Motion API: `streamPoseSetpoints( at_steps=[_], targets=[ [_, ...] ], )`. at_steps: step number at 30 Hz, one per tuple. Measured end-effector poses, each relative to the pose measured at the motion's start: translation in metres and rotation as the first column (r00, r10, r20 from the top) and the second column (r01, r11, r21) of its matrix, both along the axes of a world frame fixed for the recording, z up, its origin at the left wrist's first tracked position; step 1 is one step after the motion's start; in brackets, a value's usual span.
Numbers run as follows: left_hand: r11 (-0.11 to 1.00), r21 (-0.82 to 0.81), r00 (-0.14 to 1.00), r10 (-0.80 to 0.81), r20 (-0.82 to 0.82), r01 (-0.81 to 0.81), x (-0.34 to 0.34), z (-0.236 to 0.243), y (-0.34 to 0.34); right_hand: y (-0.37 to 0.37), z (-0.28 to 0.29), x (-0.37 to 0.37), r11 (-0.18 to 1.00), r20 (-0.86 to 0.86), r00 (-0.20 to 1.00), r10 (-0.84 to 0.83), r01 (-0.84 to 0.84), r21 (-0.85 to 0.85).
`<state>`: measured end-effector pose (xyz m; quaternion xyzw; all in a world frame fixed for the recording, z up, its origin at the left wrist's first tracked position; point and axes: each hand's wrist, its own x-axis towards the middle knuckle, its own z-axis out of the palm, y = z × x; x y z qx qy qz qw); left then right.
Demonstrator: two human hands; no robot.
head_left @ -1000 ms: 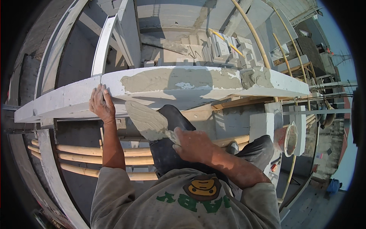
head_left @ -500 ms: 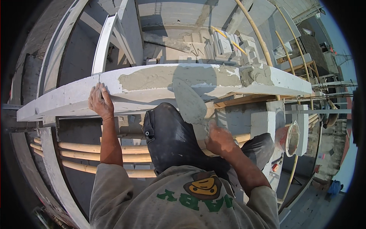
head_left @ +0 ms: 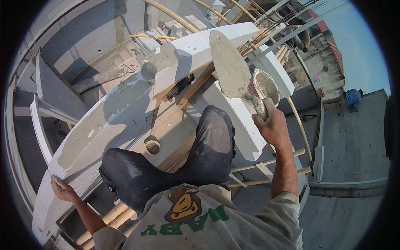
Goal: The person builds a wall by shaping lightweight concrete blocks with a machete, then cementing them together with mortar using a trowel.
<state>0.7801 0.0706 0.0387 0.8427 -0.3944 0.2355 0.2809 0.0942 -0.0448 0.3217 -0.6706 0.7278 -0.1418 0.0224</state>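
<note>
My right hand (head_left: pixel 273 123) is closed round the handle of a trowel (head_left: pixel 228 62). The trowel's broad blade is coated in grey mortar and points away from me, over the far part of a white block wall. Close beside the blade sits a bucket (head_left: pixel 266 86) with a pale rim and grey mortar inside. My left hand (head_left: pixel 63 189) rests on the near left edge of the white block wall (head_left: pixel 133 123), fingers stretched out and holding nothing. A layer of grey mortar (head_left: pixel 85 133) lies along the wall's top, with another patch (head_left: pixel 164 57) farther off.
Between my knees and the wall, a small round container (head_left: pixel 152 146) stands on timber boards. A white block beam (head_left: pixel 237 121) runs beside my right knee. Bamboo poles (head_left: pixel 112 214) lie below at left. Stacked blocks and a lower floor show beyond the wall.
My view has swung right. The trowel has gone from above my lap to the right, beside the bucket, and its visible face is now covered in mortar. My left hand still touches the wall.
</note>
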Motion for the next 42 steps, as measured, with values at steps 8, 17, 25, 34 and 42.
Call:
streamPoseSetpoints(
  at_steps=[8,17,25,34,42],
  targets=[
    [0.992,0.124,1.0,0.001,-0.018,0.002,0.043,-0.035,0.001,-0.008,-0.009,-0.28,0.819,-0.572,0.683,-0.454,0.572,0.033],
    [0.718,0.508,0.86,0.502,0.096,-0.476,-0.013,-0.061,0.07,-0.154,-0.161,-0.438,0.78,-0.765,0.58,-0.28,0.602,0.171],
    [0.674,0.597,0.837,0.548,-0.008,-0.435,-0.113,-0.082,0.084,-0.198,-0.205,-0.455,0.814,-0.672,0.723,-0.162,0.483,0.323],
    [0.803,0.501,0.912,0.406,-0.064,-0.322,-0.147,-0.075,-0.007,-0.141,-0.176,-0.49,0.64,-0.195,0.803,-0.563,0.573,0.511],
    [0.81,0.332,0.868,0.494,0.056,-0.483,-0.095,-0.045,0.062,-0.12,-0.153,-0.433,0.684,0.372,0.581,-0.724,0.533,0.498]
  ],
)
